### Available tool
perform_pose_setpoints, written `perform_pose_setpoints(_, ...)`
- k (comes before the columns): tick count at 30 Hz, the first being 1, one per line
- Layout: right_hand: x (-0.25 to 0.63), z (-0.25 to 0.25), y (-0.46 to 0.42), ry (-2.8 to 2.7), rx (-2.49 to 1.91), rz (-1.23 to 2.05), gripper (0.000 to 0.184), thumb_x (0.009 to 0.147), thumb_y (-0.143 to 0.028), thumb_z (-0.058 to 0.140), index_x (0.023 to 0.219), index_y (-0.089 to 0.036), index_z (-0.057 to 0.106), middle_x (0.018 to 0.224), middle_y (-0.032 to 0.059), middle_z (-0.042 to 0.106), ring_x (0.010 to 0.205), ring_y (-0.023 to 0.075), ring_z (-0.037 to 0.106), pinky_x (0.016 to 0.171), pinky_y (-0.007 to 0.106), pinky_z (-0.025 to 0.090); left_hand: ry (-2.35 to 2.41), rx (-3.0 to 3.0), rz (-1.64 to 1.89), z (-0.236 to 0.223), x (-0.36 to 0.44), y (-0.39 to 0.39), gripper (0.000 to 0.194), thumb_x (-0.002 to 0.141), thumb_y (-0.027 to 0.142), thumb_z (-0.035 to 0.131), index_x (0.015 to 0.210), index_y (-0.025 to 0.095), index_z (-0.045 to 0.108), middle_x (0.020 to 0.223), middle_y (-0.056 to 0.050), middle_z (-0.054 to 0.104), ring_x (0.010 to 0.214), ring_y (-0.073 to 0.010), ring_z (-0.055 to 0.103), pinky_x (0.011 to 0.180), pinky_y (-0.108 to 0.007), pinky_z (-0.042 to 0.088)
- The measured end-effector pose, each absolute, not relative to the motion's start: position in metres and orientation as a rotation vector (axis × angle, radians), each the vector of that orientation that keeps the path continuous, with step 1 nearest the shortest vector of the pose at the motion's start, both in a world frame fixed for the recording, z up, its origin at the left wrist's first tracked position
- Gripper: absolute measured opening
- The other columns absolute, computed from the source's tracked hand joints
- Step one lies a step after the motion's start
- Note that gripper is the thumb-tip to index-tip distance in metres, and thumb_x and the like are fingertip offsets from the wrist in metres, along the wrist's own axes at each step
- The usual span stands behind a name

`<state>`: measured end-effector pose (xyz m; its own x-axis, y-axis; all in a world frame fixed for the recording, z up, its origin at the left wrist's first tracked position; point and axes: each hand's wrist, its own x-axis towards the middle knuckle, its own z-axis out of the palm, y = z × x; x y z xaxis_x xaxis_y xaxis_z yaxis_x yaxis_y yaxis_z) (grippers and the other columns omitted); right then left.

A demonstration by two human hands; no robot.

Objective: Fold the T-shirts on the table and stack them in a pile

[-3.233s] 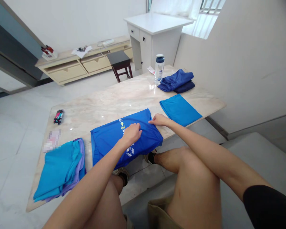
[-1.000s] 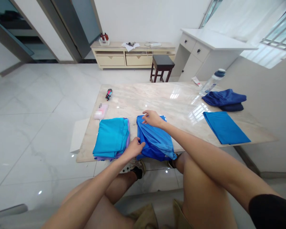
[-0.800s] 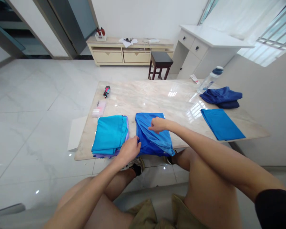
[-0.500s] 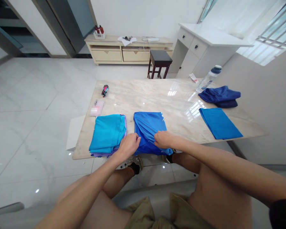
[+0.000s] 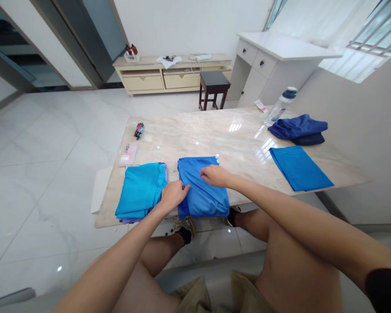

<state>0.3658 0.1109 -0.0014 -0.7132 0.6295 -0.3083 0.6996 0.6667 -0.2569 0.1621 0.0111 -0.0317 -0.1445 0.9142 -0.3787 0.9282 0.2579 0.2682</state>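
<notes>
2 hands (image 5: 217, 175) at blue cloth (image 5: 203, 201), grip unclear, marbled tbl (image 5: 179, 134)

The left arm (image 5: 120, 254) is slanting forward, and the left hand (image 5: 175, 194) is showing its back upward. The right arm (image 5: 293, 211) is slanting inward from the right side, and the right hand (image 5: 217, 175) is curling its fingers (image 5: 204, 173) loosely.

A piece of blue fabric (image 5: 199, 198), folded into a rough rectangle, lies lightly creased on a marble-patterned table (image 5: 182, 134), white markings showing at its far right corner, its near end at the table's edge.
</notes>
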Motion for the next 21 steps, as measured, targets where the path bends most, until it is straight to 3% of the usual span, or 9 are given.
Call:
perform_pose_setpoints(6, 0.366, -0.023, 0.167, 2.745, 1.281, -0.343, 0.042, 0.104, -0.018, 0.056, 0.144, -0.011, 0.068, 0.146, 0.0194, 0.068, 0.135, 0.0309, 0.061, 0.116, 0.037, 0.045, 2.056, 1.682, 0.006, -0.026, 0.160, 0.026, 0.028, 0.103, 0.042, 0.059, 0.101, 0.020, 0.077, 0.111, -0.015, 0.082, 0.109, -0.0327, 0.076, 0.082, -0.036, 0.050)
perform_pose_setpoints(12, 0.347, -0.032, 0.176, 2.637, 1.370, -0.273, 0.042, 0.106, -0.030, 0.062, 0.145, -0.015, 0.068, 0.146, 0.0209, 0.067, 0.139, 0.0381, 0.053, 0.114, 0.046, 0.046, 2.027, 1.530, 0.343, -0.039, 0.136, 0.043, 0.022, 0.103, 0.038, 0.058, 0.094, 0.021, 0.068, 0.093, -0.007, 0.078, 0.091, -0.0241, 0.073, 0.079, -0.031, 0.050)
perform_pose_setpoints(17, 0.344, -0.030, 0.178, 2.596, 1.443, -0.281, 0.033, 0.108, -0.029, 0.059, 0.132, -0.016, 0.078, 0.139, 0.0204, 0.070, 0.136, 0.0357, 0.055, 0.110, 0.042, 0.047, 1.827, 1.284, 0.400, -0.059, 0.128, 0.037, 0.030, 0.096, 0.049, 0.068, 0.084, 0.022, 0.063, 0.072, -0.003, 0.073, 0.075, -0.0236, 0.072, 0.068, -0.030, 0.050)
perform_pose_setpoints(21, 0.347, -0.029, 0.185, 2.576, 1.523, -0.340, 0.033, 0.109, -0.032, 0.059, 0.128, -0.017, 0.081, 0.138, 0.0186, 0.073, 0.134, 0.0339, 0.057, 0.108, 0.040, 0.047, 1.805, 1.442, 0.379, -0.066, 0.131, 0.029, 0.032, 0.088, 0.043, 0.077, 0.071, 0.023, 0.059, 0.070, -0.002, 0.069, 0.076, -0.0233, 0.071, 0.070, -0.030, 0.048)
